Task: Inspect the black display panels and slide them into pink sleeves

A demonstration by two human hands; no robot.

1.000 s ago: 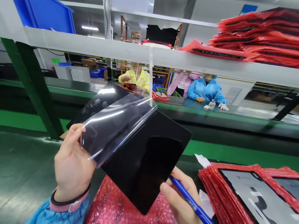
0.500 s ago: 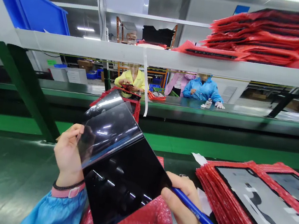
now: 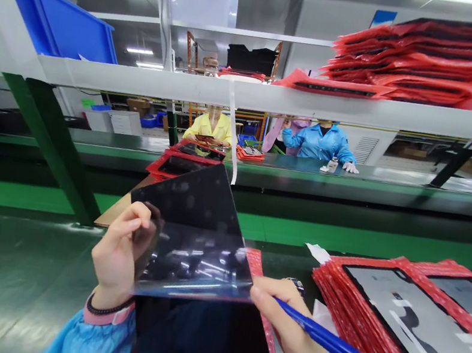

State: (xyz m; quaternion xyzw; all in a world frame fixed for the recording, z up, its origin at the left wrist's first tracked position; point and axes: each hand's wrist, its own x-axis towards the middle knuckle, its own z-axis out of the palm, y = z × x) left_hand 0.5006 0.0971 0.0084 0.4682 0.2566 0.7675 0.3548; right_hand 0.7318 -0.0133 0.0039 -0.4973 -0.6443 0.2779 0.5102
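Note:
A black glossy display panel [image 3: 207, 342] is tilted in front of me, over red bubble wrap [image 3: 254, 259]. A clear film [image 3: 192, 242] overlies its upper part, its bright lower edge crossing the panel. My left hand [image 3: 121, 241] pinches the film's left edge, fingertips closed. At the panel's right edge, my right hand [image 3: 281, 306] grips with thumb and fingers. A blue pen [image 3: 326, 338] lies in that same hand, pointing back toward my forearm. The panel's bottom edge runs out of view.
To the right lies a stack of grey-backed panels in red bubble wrap [image 3: 343, 317]. Red-wrapped panels [image 3: 179, 160] stand ahead. The overhead shelf [image 3: 188, 86] carries a blue bin [image 3: 63, 18] and red packages [image 3: 420, 63]. Several people sit or stand across the line.
The panel has come lower and turned more level. The film's fold line has gone from slanted to nearly horizontal. Both hands keep their hold; the pen has swung flatter.

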